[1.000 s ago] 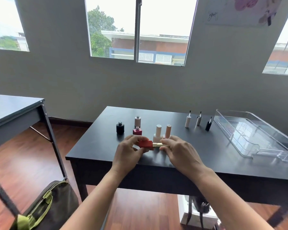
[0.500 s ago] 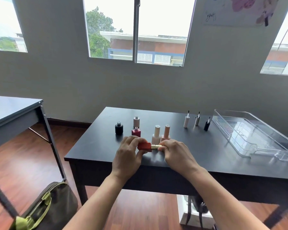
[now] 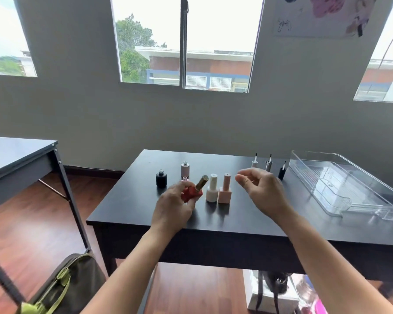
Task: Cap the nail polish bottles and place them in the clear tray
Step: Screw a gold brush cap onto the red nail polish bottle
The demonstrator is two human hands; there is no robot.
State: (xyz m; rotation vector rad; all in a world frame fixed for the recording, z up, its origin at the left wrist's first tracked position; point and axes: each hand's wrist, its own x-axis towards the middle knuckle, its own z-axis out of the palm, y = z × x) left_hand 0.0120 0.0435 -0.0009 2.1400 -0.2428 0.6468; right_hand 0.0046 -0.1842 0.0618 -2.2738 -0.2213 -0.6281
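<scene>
"Over the near middle of the tabletop [image 3: 247, 220], what has the left hand [image 3: 175, 206] got?"

"A red bottle [image 3: 192, 194] — fingers and thumb curled round its square body. It is tilted, with its gold cap [image 3: 202, 182] on and pointing up and to the right."

"And the right hand [image 3: 262, 192]?"

"Grasping nothing. It hovers to the right of the bottles, fingers loosely curled, apart from everything."

"What stands between the two hands?"

"Two capped bottles, upright and just beside each other: a white bottle [image 3: 212, 189] and, to its right, a pink bottle [image 3: 225, 189]. Behind the left hand a small bottle neck [image 3: 185, 178] peeks out; the rest is hidden. Farther left stands a black bottle [image 3: 161, 179], uncapped, and behind it to the right a pale bottle [image 3: 185, 169], also uncapped."

"The loose caps?"

"Three in a row toward the far right, brushes up — a white cap [image 3: 254, 163], a silver cap [image 3: 268, 166] and a black cap [image 3: 281, 173]."

"The tray?"

"The clear tray [image 3: 349, 182] lies at the right end of the tabletop, well apart from the red bottle. An olive bag [image 3: 61, 288] sits on the floor at lower left."
</scene>
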